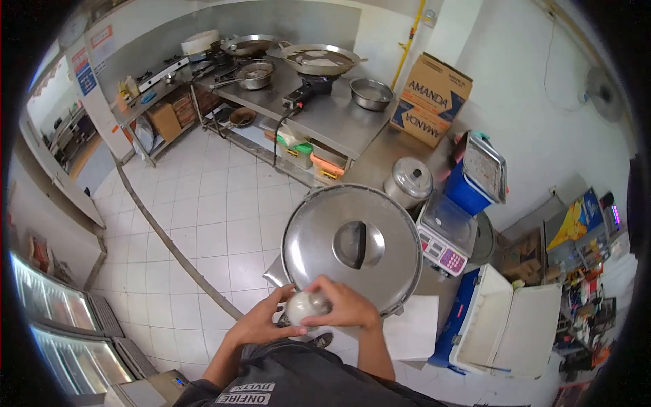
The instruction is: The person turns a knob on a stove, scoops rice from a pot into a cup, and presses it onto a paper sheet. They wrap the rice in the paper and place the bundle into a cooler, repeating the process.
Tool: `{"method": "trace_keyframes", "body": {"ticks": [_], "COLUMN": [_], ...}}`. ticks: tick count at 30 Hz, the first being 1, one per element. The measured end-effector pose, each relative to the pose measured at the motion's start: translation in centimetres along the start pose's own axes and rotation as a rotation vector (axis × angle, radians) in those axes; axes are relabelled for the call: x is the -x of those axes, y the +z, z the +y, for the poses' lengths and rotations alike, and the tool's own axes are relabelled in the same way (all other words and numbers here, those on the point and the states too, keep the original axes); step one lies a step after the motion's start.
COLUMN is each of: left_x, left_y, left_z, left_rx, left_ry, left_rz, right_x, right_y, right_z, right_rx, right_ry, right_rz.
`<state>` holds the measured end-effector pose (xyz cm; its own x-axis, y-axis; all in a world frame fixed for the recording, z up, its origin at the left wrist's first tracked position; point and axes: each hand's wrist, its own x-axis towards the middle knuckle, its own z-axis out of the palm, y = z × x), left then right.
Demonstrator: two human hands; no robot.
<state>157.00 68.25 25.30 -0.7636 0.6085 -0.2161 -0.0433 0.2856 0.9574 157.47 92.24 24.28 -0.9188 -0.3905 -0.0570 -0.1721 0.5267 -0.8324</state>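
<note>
Just in front of my body, at the near edge of the large pot, I hold a small whitish rounded object [298, 309]; its exact kind is not clear. My left hand [263, 319] is curled around its left side. From the right, my right hand [347, 305] closes over it, fingers on a greyish part at its top. Beyond both hands lies a wide metal lid [312, 237] with a black handle [360, 245], covering the big round pot.
Right of the lid are a lidded pot [412, 178], a digital scale [441, 237] and a blue bin [468, 186]. An open cooler [485, 308] stands on the floor. Woks [320, 60] sit on the steel counter behind, near Amanda boxes [434, 95]. Glass-front fridges [74, 356] line the left.
</note>
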Motion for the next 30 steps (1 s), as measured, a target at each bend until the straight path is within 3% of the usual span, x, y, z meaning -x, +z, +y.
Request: {"method": "trace_keyframes", "body": {"ticks": [2,5,8,10,14,18,19,21,22,24,26,30], "left_x": [1.0,2.4,2.8,2.7,2.8,2.9,2.9,2.9,2.8,2.7,2.0,0.2], "left_y": [-1.5,-4.2,-7.5,-10.9,-18.3,-26.0,-27.7,-30.7,-31.9,-33.4,-35.1,-38.2], "left_z": [-0.9,-2.9,-7.9,-10.2,-17.0,-22.7,-23.5,-23.3,-24.2,-27.0,-29.3,-34.7], "left_rx": [-0.138,-0.115,-0.084,-0.007,-0.043,-0.019,0.102,0.267,0.259,0.393,0.436,0.662], "left_ry": [-0.048,-0.064,-0.079,-0.258,-0.236,-0.32,-0.411,-0.589,-0.592,-0.65,-0.66,-0.714], "left_rz": [0.002,0.106,0.238,0.278,0.412,0.632,0.714,0.807,0.805,1.001,0.998,0.985], "right_x": [-2.6,-7.1,-12.3,-15.9,-26.6,-38.8,-41.3,-44.2,-45.2,-47.2,-48.6,-52.0], "right_y": [1.8,5.7,10.4,13.0,18.5,20.3,20.5,19.4,18.8,18.9,18.7,18.3], "right_z": [-0.3,-0.5,-0.6,0.1,3.5,8.0,8.7,8.1,8.0,9.5,10.8,16.1], "right_rx": [-0.096,-0.224,-0.161,-0.172,-0.102,-0.369,-0.47,-0.578,-0.68,-0.738,-0.882,-0.859], "right_ry": [-0.07,-0.018,-0.091,-0.116,-0.172,0.03,0.091,0.213,0.338,0.364,0.519,0.648], "right_rz": [-0.092,-0.268,-0.284,-0.29,-0.223,-0.055,-0.013,0.003,0.02,0.039,0.097,0.183]}}
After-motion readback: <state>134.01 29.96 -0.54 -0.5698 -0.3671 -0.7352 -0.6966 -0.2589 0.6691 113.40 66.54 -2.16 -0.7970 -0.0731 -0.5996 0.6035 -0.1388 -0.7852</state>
